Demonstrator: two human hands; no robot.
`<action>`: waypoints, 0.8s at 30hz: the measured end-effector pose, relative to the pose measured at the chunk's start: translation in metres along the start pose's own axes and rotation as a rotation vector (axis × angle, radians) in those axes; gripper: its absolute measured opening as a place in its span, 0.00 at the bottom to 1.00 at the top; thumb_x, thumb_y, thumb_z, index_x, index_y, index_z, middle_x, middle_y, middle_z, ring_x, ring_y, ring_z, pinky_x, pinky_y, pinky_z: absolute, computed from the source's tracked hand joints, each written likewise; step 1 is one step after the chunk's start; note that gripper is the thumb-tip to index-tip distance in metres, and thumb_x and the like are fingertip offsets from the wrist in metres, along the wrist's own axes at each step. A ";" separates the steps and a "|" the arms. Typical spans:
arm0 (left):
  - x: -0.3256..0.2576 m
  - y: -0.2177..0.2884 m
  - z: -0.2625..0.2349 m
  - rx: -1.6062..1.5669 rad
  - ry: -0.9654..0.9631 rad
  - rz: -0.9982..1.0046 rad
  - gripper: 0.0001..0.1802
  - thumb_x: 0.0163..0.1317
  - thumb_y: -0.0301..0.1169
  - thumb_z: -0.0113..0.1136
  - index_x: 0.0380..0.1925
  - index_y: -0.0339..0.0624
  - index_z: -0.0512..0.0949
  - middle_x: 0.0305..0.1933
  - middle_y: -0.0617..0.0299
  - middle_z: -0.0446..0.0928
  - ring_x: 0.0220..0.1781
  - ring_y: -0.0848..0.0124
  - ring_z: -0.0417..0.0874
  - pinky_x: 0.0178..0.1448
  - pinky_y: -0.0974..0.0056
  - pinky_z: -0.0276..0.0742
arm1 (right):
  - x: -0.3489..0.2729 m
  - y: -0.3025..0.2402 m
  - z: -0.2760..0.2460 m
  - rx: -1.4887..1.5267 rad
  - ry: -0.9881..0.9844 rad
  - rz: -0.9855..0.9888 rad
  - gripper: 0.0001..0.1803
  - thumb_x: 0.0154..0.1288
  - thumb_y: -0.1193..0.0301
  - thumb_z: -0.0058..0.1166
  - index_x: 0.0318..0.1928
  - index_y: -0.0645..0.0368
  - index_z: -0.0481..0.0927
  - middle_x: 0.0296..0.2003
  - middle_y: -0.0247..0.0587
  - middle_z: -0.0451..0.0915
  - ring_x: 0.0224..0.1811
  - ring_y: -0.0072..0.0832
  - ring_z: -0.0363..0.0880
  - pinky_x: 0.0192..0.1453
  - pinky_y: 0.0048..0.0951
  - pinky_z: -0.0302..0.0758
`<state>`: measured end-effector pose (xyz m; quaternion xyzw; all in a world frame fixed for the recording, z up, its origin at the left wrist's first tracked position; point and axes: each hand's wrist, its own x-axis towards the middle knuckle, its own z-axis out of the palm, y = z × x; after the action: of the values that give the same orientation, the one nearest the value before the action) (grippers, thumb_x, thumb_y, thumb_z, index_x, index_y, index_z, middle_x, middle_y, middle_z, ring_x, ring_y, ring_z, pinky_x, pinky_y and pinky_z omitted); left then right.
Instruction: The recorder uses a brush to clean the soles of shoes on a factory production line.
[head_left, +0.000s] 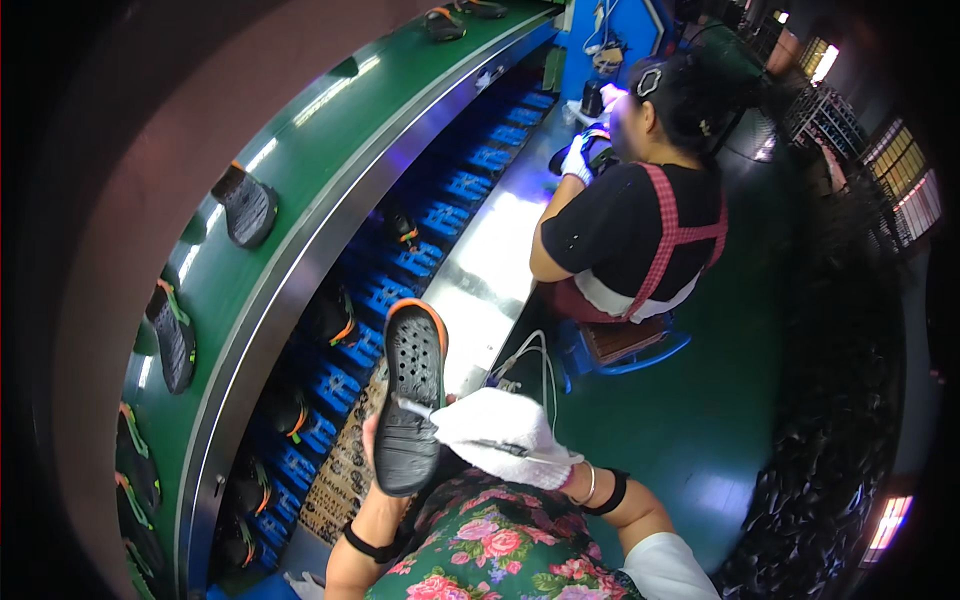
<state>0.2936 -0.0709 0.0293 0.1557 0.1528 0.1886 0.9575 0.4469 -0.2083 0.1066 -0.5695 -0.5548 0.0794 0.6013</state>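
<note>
A black shoe sole (408,450) with an orange rim round its toe end and several small holes in its front half is held upright before me. My bare left hand (369,438) grips it from behind; a little of the hand shows at the sole's left edge, and the rest is hidden. My right hand (505,432), in a white knitted glove, is closed round a slim brush-like tool (414,408). The tool's pale tip touches the middle of the sole. Most of its handle is covered by the glove.
On my left a green conveyor belt (300,135) carries several shoe parts. Below it runs a rack of blue holders (385,295) with dark, orange-trimmed shoe pieces. A metal worktop (490,260) lies ahead. A co-worker (650,215) sits on a stool (625,340) at front right, handling a shoe.
</note>
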 end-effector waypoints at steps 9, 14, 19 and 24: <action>0.017 -0.020 0.016 -0.428 -0.052 -0.236 0.49 0.66 0.70 0.49 0.74 0.44 0.64 0.74 0.48 0.68 0.74 0.50 0.70 0.79 0.40 0.60 | 0.027 0.002 -0.014 -0.201 0.005 -0.127 0.13 0.55 0.80 0.69 0.42 0.58 0.88 0.43 0.41 0.88 0.44 0.36 0.88 0.52 0.36 0.83; 0.010 -0.022 -0.002 -0.328 0.037 -0.240 0.49 0.65 0.71 0.50 0.73 0.46 0.65 0.72 0.48 0.70 0.73 0.49 0.71 0.77 0.38 0.64 | 0.036 0.007 -0.001 -0.200 -0.002 -0.158 0.15 0.53 0.81 0.68 0.43 0.58 0.89 0.44 0.42 0.89 0.45 0.39 0.87 0.49 0.36 0.82; 0.000 -0.021 0.003 0.079 0.186 -0.210 0.48 0.64 0.68 0.54 0.74 0.45 0.64 0.74 0.47 0.69 0.74 0.49 0.71 0.77 0.39 0.63 | 0.025 0.007 0.028 0.113 0.062 0.150 0.17 0.55 0.81 0.66 0.47 0.59 0.88 0.45 0.41 0.89 0.49 0.36 0.87 0.52 0.35 0.82; -0.001 -0.020 -0.019 -0.139 -0.024 -0.185 0.47 0.67 0.66 0.53 0.73 0.44 0.63 0.72 0.48 0.71 0.71 0.53 0.74 0.75 0.44 0.69 | 0.035 0.001 0.011 -0.104 -0.163 -0.158 0.17 0.61 0.79 0.63 0.51 0.61 0.87 0.51 0.44 0.87 0.53 0.36 0.86 0.59 0.35 0.81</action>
<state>0.2924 -0.0841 0.0058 0.0762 0.1417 0.1077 0.9811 0.4525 -0.1760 0.1236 -0.5461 -0.6483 0.0489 0.5283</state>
